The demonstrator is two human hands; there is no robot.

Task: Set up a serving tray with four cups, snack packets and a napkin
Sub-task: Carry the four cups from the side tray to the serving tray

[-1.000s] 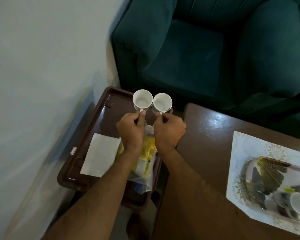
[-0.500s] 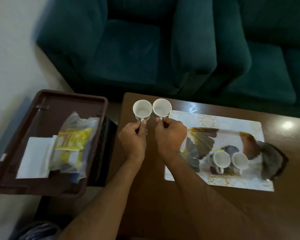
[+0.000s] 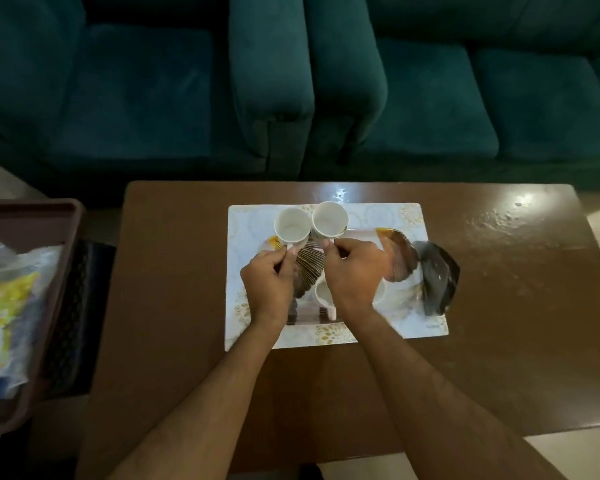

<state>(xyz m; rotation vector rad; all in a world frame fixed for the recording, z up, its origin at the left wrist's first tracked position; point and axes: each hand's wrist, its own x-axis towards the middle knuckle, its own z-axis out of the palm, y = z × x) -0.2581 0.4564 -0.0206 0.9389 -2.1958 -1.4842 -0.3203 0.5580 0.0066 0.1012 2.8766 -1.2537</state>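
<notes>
My left hand pinches the handle of a white cup. My right hand pinches the handle of a second white cup. Both cups are upright, side by side, over the far part of the patterned white serving tray on the brown table. Two more white cups stand on the tray under my right hand; a bit of one cup shows. Snack packets in clear wrap lie in the brown tray at the left edge. No napkin is visible.
The brown wooden table has bare surface to the right and in front of the tray. A dark green sofa and armchair stand just beyond the table's far edge. A dark stool holds the brown tray.
Both hands have carried the two cups from the brown tray on the left across to above the patterned tray on the table. The view swung right with them.
</notes>
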